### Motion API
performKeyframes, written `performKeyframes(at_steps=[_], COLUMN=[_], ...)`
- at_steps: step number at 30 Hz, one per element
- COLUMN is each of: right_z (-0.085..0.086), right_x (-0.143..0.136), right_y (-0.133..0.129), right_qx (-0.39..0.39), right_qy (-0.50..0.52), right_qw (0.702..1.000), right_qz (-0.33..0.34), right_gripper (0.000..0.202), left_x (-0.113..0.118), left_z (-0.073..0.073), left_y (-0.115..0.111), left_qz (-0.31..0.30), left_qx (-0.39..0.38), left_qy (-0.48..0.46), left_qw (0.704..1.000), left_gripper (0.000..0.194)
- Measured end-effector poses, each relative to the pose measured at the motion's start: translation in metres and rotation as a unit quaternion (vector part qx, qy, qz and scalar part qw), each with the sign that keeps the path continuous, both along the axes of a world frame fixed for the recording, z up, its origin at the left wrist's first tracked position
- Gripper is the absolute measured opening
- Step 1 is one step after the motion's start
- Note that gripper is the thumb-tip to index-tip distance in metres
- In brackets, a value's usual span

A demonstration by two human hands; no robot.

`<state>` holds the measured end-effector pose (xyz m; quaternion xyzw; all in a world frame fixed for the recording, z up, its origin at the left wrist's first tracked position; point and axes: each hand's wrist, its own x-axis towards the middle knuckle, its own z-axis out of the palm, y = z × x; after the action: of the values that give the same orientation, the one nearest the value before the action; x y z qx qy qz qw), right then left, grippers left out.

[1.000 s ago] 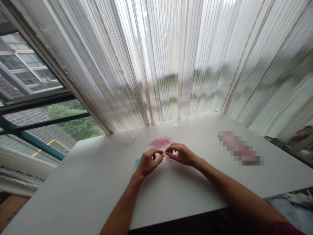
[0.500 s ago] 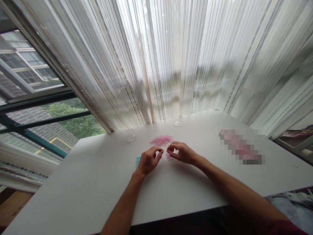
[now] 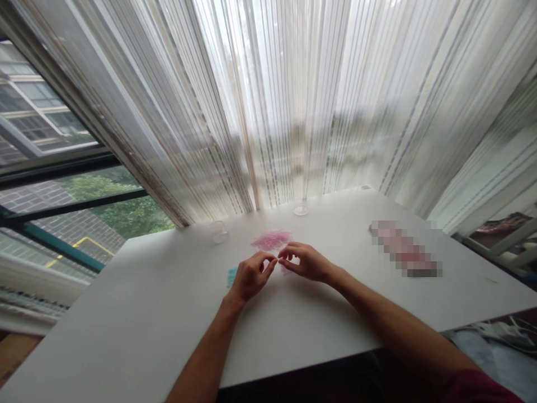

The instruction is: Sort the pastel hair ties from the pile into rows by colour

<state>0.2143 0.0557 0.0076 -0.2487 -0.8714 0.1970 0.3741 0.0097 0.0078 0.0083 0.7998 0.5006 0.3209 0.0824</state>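
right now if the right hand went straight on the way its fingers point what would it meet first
Most likely the left hand, directly opposite the right hand; any gap between them is too small to judge.

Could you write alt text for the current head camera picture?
A left hand and right hand pinch close together above a white table, anything held too small to make out. A pink pile lies beyond, blue pieces beside the left hand; striped curtains hang behind.
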Motion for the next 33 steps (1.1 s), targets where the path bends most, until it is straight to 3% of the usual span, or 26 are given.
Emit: performKeyframes(at_steps=[33], right_z=[-0.0049], right_x=[0.0046], right_y=[0.0069], right_qx=[-0.013], right_qy=[0.001], right_qw=[1.000], right_qz=[0.002], right_gripper=[0.010], left_x=[-0.0036], left_z=[-0.0007], left_y=[0.0021], left_qz=[0.004], left_qx=[0.021], left_qy=[0.019], left_qw=[1.000], left_gripper=[0.019])
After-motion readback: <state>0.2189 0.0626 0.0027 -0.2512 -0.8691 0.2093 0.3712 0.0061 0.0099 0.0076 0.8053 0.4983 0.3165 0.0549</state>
